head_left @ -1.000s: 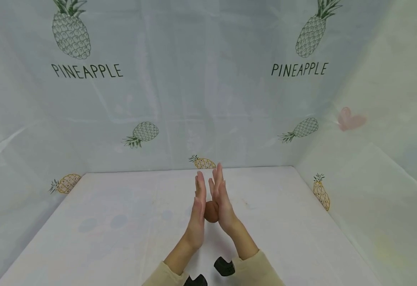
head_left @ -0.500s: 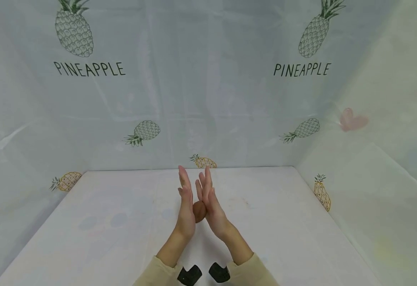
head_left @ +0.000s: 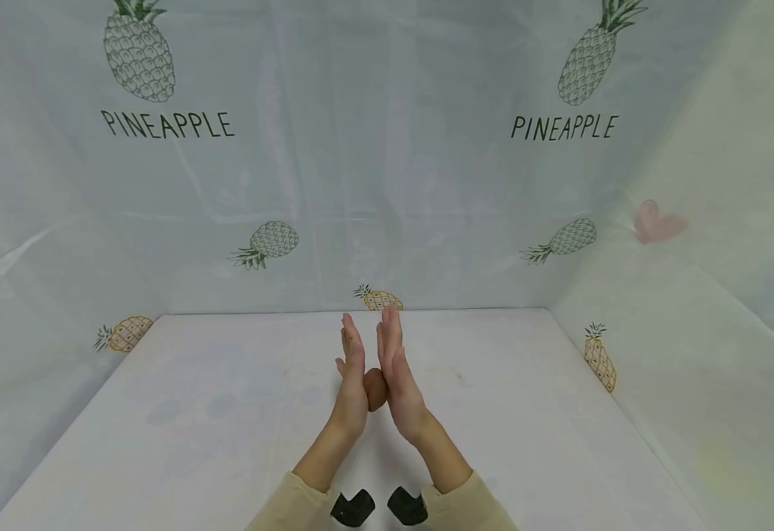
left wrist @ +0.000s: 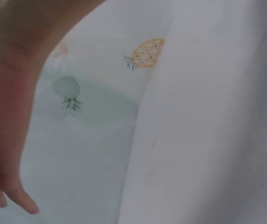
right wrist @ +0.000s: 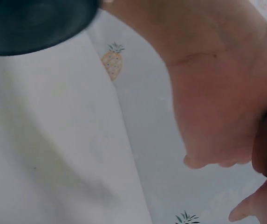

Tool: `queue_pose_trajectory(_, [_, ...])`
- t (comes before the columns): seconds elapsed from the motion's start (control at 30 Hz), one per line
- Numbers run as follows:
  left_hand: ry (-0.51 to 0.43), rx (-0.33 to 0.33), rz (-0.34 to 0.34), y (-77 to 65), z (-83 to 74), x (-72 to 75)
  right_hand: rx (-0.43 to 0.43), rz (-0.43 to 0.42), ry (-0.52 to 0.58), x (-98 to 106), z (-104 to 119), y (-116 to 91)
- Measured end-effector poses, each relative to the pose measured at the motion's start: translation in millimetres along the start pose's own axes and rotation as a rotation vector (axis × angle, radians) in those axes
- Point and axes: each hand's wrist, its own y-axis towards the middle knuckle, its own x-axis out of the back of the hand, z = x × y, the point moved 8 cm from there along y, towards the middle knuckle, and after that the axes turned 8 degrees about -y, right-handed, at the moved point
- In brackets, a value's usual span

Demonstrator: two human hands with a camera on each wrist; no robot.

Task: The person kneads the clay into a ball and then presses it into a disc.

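Between my two facing palms is a small brown ball (head_left: pixel 376 389), matte and a little taller than wide in the head view. My left hand (head_left: pixel 350 383) presses it from the left with its fingers extended upward and away. From the other side my right hand (head_left: pixel 402 387) lies flat against it, fingers likewise straight. The fingertips stay apart, with a narrow gap above the ball. At the right edge of the right wrist view, part of the brown ball (right wrist: pixel 265 147) shows next to a palm. In the left wrist view the ball is mostly hidden.
A white-covered table (head_left: pixel 241 413) lies below the hands. Pale curtains (head_left: pixel 394 147) printed with pineapples rise at its back and sides. Black wrist cameras (head_left: pixel 352 508) sit at both cream sleeves (head_left: pixel 294 505).
Both hands and the ball shifted left in the head view, then slightly back right. The palms slid against each other, and the ball turned between them.
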Motion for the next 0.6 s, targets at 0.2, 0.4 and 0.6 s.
queue_pose_trajectory(0.2, [-0.012, 0.008, 0.071, -4.7, 3.1, -12.2, 0.020, -0.085, -0.025, 11.0, 4.1, 0.9])
queue_pose_trajectory(0.4, [-0.033, -0.005, 0.139, -11.6, 0.3, -21.6, -0.001, -0.138, -0.061, 20.0, 0.4, 1.3])
queue_pose_trajectory(0.6, [-0.084, -0.031, 0.208, -16.2, -3.6, -30.3, -0.021, -0.172, -0.042, 28.6, 2.0, 0.3])
